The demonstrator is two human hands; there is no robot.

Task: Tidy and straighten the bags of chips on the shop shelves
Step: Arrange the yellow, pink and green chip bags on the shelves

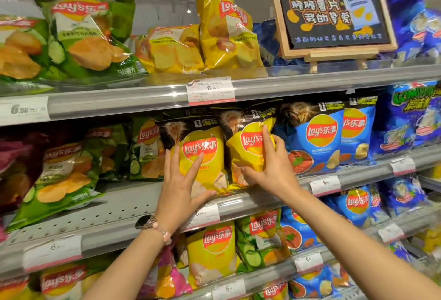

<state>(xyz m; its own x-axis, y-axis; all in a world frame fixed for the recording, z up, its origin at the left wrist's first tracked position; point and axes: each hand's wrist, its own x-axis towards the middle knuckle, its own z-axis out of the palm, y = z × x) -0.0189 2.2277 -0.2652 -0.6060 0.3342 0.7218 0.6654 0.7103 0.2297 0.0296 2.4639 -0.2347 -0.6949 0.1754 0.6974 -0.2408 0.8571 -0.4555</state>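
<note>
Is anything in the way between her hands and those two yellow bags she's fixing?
Nothing visible. The left hand lies flat on the left yellow and black chip bag, and the right hand already grips the right yellow and black chip bag beside it.

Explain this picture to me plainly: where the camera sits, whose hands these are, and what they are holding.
There is no machine here. One camera sits on a person's head and looks forward and down at shop shelves. The left hand lies with spread fingers on a yellow chip bag on the middle shelf. The right hand grips the neighbouring yellow bag, thumb low and fingers on its right side. Blue bags stand to the right, green bags lean on the left. A small chalkboard sign stands on the top shelf.
</note>
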